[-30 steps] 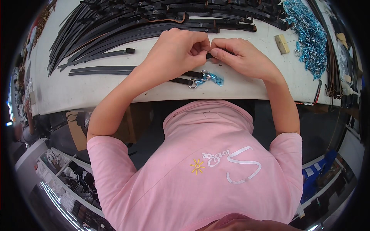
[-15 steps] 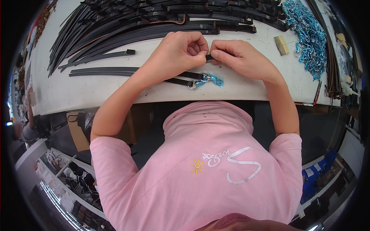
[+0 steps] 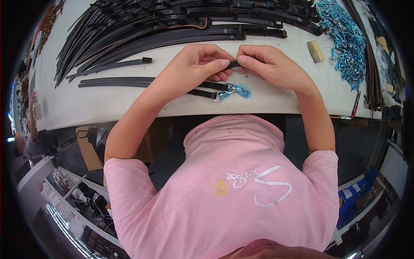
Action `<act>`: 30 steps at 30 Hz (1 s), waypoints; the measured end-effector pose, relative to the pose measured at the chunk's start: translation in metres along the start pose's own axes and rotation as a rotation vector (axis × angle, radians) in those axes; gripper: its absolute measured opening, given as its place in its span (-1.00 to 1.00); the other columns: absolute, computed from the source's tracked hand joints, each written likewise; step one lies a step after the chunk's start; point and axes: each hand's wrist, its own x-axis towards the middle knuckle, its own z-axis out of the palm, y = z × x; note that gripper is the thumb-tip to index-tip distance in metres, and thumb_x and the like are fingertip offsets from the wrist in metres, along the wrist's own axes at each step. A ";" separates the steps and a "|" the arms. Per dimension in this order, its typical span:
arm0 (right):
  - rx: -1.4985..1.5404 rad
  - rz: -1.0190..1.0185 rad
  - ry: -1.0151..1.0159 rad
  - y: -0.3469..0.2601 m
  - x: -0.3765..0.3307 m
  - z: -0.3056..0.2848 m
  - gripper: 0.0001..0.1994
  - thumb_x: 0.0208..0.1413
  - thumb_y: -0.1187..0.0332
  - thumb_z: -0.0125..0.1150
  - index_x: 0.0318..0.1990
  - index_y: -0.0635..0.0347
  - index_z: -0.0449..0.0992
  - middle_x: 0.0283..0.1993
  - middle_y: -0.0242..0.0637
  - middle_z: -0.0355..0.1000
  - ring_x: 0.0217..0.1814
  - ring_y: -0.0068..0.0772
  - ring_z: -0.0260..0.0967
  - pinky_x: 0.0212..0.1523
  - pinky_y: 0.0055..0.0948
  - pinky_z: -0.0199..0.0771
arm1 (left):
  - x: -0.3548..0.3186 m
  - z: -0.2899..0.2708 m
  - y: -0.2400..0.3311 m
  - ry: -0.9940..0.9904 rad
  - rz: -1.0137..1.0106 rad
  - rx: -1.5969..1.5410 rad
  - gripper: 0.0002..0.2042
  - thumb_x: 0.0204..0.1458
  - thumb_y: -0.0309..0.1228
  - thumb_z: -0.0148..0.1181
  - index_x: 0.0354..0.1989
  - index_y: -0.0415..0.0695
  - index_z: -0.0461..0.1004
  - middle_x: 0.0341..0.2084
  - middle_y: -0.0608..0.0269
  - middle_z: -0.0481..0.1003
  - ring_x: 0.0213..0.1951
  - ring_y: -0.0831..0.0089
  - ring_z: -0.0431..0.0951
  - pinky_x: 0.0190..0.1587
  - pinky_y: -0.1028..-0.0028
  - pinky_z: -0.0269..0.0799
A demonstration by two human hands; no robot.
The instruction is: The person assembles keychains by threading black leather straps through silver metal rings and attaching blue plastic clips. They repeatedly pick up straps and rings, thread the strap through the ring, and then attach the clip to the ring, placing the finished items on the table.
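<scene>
Shelving [image 3: 36, 170] stands in the room on both sides of the person, clear of the bench [image 3: 280, 102], whose near edge runs just before the pink shirt [image 3: 233, 172]. Toward the bench's far edge spreads the pile [image 3: 172, 26] of black straps, mostly laid the same way, tails to the left and looped ends to the right, probably so that each can be picked up alike. Near the right edge lies a blue-tinged heap of chains [image 3: 345, 47], apart from the straps, perhaps to avoid tangling. Brown straps [image 3: 374, 86] run beside it, along that edge. Close to the near edge lie two ringed straps [image 3: 116, 82], side by side, partly hidden under the left forearm. A stray strap [image 3: 125, 63] rests between them and the pile.

Above the near edge's middle, both hands meet. The left hand [image 3: 196, 69] pinches a black strip [image 3: 233, 64] with its thumb, fingers curled loosely below; the right hand [image 3: 271, 64] grips it between thumb and forefinger, seemingly to steady it. Fingers hide the rest, so its length cannot be told. A yellowish block [image 3: 315, 51] sits by the chains.
</scene>
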 end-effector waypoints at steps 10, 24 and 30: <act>0.014 -0.046 -0.002 0.004 0.000 0.001 -0.74 0.38 0.25 0.00 -0.26 0.26 0.45 -0.48 -0.46 0.26 -0.39 -0.64 0.14 -0.32 -0.56 0.21 | 0.017 -0.010 0.007 -0.114 -0.231 -0.161 -0.82 0.19 -0.40 0.22 -0.16 -0.28 0.53 -0.25 0.06 0.63 -0.27 0.52 0.65 -0.15 0.58 0.59; -0.113 -0.041 -0.032 0.001 0.000 0.001 -0.76 0.38 0.28 0.00 -0.25 0.27 0.45 -0.46 -0.45 0.28 -0.38 -0.62 0.15 -0.30 -0.55 0.23 | 0.020 -0.008 0.004 -0.126 -0.199 -0.037 -0.83 0.17 -0.42 0.25 -0.21 -0.31 0.54 -0.28 0.04 0.64 -0.31 0.53 0.67 -0.17 0.62 0.61; -0.005 -0.076 -0.044 0.004 0.001 0.001 -0.74 0.39 0.25 0.00 -0.26 0.25 0.45 -0.48 -0.49 0.23 -0.40 -0.66 0.10 -0.35 -0.58 0.16 | 0.019 -0.015 0.004 -0.153 -0.250 -0.188 -0.81 0.19 -0.43 0.24 -0.15 -0.32 0.55 -0.24 0.03 0.64 -0.32 0.55 0.67 -0.15 0.64 0.61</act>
